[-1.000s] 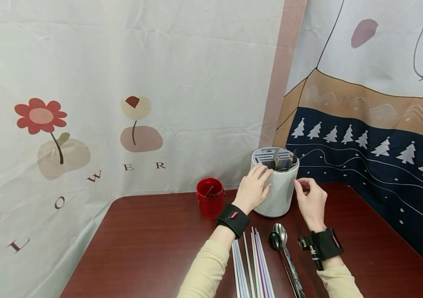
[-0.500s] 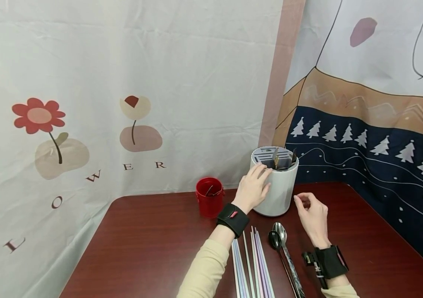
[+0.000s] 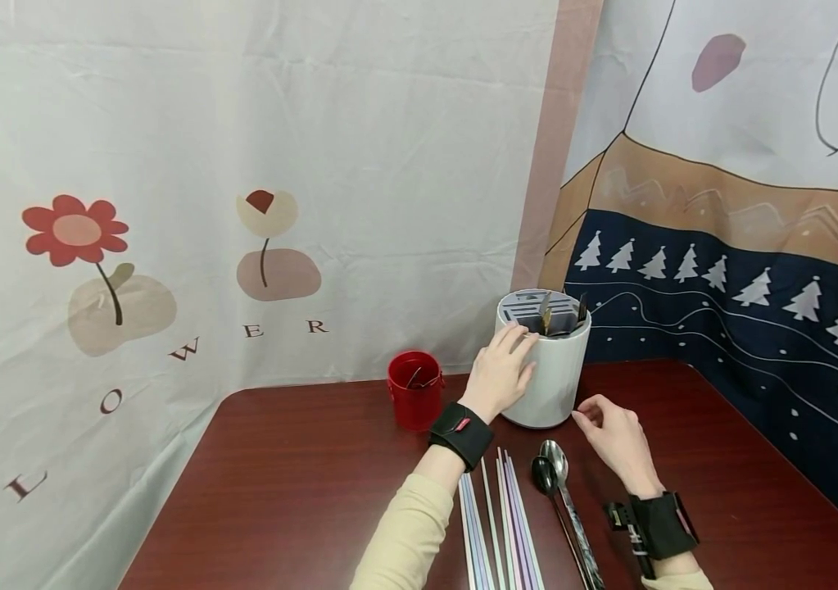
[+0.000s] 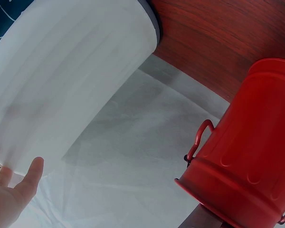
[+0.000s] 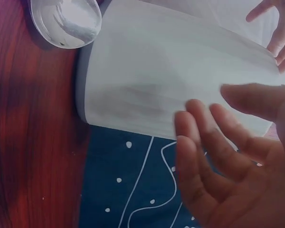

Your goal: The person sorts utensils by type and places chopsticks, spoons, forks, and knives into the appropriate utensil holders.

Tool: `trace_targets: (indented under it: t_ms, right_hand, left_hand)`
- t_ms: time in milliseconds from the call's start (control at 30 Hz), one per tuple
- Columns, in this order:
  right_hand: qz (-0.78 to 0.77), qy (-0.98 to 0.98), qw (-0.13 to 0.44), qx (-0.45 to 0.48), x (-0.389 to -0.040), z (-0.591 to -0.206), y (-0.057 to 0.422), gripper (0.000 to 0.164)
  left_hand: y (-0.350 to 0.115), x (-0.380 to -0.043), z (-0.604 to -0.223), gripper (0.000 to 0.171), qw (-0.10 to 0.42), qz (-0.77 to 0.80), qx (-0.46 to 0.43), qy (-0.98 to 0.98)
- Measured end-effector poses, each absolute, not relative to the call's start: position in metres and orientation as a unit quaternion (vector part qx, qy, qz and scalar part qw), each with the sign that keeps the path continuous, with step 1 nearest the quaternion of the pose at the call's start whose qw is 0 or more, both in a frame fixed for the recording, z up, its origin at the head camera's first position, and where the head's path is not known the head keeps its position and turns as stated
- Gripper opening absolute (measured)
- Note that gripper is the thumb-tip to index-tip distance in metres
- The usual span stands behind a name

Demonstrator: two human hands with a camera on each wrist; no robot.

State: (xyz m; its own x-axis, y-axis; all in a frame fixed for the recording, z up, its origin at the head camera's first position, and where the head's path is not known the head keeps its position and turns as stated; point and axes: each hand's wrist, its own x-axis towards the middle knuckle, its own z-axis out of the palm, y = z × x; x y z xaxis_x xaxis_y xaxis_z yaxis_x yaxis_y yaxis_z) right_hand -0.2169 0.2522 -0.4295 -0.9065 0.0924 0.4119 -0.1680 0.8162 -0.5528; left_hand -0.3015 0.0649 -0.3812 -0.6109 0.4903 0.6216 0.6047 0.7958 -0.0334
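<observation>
A white cylindrical utensil holder (image 3: 559,381) with a slotted grey top stands at the back right of the table. Several utensils, one with a gold handle, poke out of its open section. In the head view my left hand (image 3: 497,373) rests its fingers on the holder's near-left rim. My right hand (image 3: 619,441) hovers beside the holder's lower right side, fingers loosely bent. The right wrist view shows a gap between its thumb and fingers (image 5: 199,128), with nothing held. Below the holder lie a silver spoon (image 3: 554,456) and a black spoon (image 3: 545,475), side by side.
Left of the holder stands a small red bucket (image 3: 416,401) with thin metal items inside. Several pastel chopsticks (image 3: 519,524) lie at the front of the brown table (image 3: 301,483). Printed cloths (image 3: 419,164) hang behind and to the right.
My right hand has moved down and toward me, from beside the holder's upper right side to near its base. My left hand has stayed on the rim.
</observation>
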Motion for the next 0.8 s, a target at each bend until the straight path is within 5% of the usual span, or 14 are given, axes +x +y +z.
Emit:
trace_targets:
  t_ms: [267,533,800]
  right_hand:
    - [0.278,-0.954,0.105,0.032,-0.212,-0.428,0.254,0.014]
    - [0.278,-0.955,-0.108,0.013,-0.204,-0.428,0.249,0.015]
    - [0.27,-0.947,-0.173,0.01,-0.203,-0.438,0.234,0.014]
  left_hand:
    - [0.065,-0.301,-0.381,0.04,0.315,-0.088,-0.305,-0.894]
    - [0.064,-0.3,-0.38,0.04,0.325,-0.091,-0.307,-0.89]
    - [0.065,-0.301,-0.381,0.04,0.325,-0.092,-0.308,-0.89]
